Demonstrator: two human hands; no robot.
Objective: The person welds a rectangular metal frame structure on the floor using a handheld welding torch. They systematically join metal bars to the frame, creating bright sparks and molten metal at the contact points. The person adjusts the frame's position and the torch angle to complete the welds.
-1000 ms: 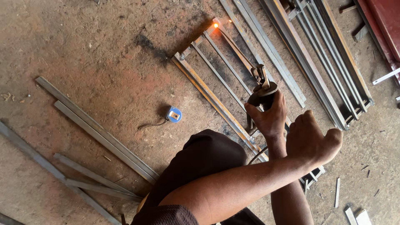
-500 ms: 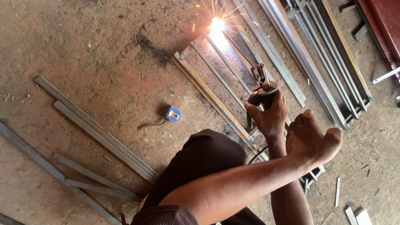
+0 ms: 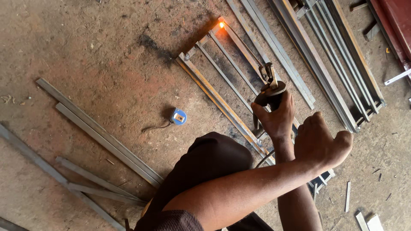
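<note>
My right hand (image 3: 276,117) grips a welding electrode holder (image 3: 269,87), whose thin rod (image 3: 242,47) runs up to a small orange glow (image 3: 221,25) at the far corner of a rusty steel frame (image 3: 218,96) lying on the ground. My left forearm crosses over from the lower left above my dark-trousered knee (image 3: 205,164). Its hand (image 3: 322,141) is a closed fist beside my right wrist, and I see nothing in it.
A blue tape measure (image 3: 178,116) lies on the dirt floor left of the frame. Loose steel bars (image 3: 98,137) lie at the left, and a stack of long steel sections (image 3: 325,55) at the upper right. Short metal offcuts (image 3: 347,196) are scattered at the lower right.
The weld point flared into a bright arc with sparks half a second ago and has now faded to a small orange glow. Both hands have kept their places.
</note>
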